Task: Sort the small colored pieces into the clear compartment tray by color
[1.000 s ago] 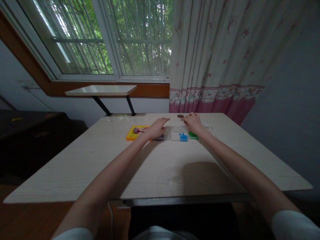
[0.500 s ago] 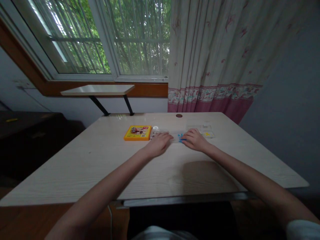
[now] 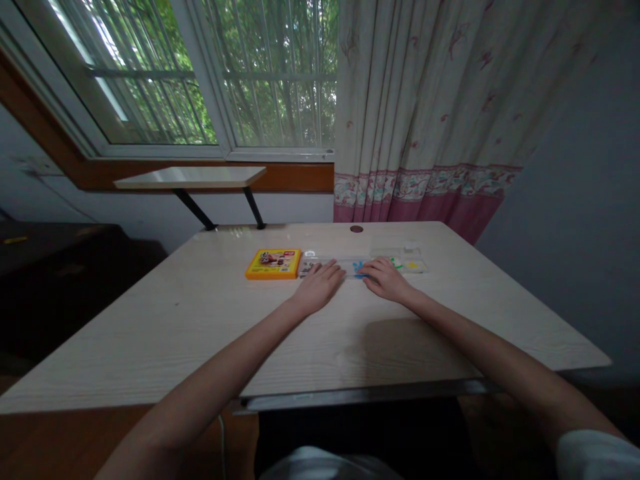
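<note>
A clear plastic case (image 3: 327,260) with small pieces in it lies on the table in front of me. My left hand (image 3: 320,285) rests flat over its left part, fingers stretched out together. At the case's right part, my right hand (image 3: 387,280) has its fingers bent, the tips pinching a small blue piece (image 3: 361,275). More small blue pieces (image 3: 357,266) lie beside these fingertips; their exact shape is too small to make out. Just behind the right hand, green pieces (image 3: 397,263) and a yellow piece (image 3: 413,265) show in the clear case's right-hand section.
A yellow-orange box (image 3: 273,264) with a printed picture lies left of the clear case. The pale wooden table (image 3: 210,333) has a round brown cable cover (image 3: 357,229) at the back. A raised shelf (image 3: 193,177) stands at the back left, below the window.
The view has shifted slightly. My right fingertips have lowered the blue piece among the other blue ones. Green pieces now show behind my right hand. My left hand stays nearly in place.
</note>
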A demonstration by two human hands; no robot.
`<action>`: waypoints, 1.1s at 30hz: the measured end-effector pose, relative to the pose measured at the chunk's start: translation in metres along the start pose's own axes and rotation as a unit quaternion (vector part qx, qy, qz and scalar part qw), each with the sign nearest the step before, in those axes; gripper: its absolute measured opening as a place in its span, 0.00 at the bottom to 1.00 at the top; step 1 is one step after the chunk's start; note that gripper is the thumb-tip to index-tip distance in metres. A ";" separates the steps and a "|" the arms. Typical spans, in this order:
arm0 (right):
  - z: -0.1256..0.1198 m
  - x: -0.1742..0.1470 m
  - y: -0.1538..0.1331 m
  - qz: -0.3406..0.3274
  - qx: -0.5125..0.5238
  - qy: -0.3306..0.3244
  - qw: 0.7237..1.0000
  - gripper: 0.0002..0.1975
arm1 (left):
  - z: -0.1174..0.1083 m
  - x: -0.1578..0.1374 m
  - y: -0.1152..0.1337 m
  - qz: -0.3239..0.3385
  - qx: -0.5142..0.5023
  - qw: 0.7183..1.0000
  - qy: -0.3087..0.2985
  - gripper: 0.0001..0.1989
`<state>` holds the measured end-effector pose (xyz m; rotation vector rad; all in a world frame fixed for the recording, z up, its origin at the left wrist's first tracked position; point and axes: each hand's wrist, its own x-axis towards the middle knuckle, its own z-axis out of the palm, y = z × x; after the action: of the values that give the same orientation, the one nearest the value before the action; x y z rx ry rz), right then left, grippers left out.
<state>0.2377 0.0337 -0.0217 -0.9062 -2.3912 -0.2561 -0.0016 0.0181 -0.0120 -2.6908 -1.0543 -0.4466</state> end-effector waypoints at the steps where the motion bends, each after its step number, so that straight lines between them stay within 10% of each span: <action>1: 0.000 0.000 0.000 0.002 0.003 -0.001 1.000 0.12 | 0.000 0.000 0.000 -0.002 -0.010 1.000 -0.003 0.21; 14: -0.021 0.005 0.011 0.028 -0.004 0.015 0.999 0.14 | -0.003 0.003 -0.004 0.013 -0.059 0.998 0.010 0.23; 23: -0.056 0.010 0.086 0.133 -0.179 0.003 0.975 0.18 | -0.011 0.087 0.009 0.006 -0.169 0.981 0.090 0.23; 33: -0.053 -0.037 0.060 0.071 -0.106 -0.021 0.992 0.14 | 0.019 0.094 0.039 0.029 -0.198 0.978 0.049 0.24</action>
<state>0.3232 0.0393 -0.0001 -1.1848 -2.3557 -0.4461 0.0949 0.0542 0.0000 -2.9904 -0.9403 -0.8509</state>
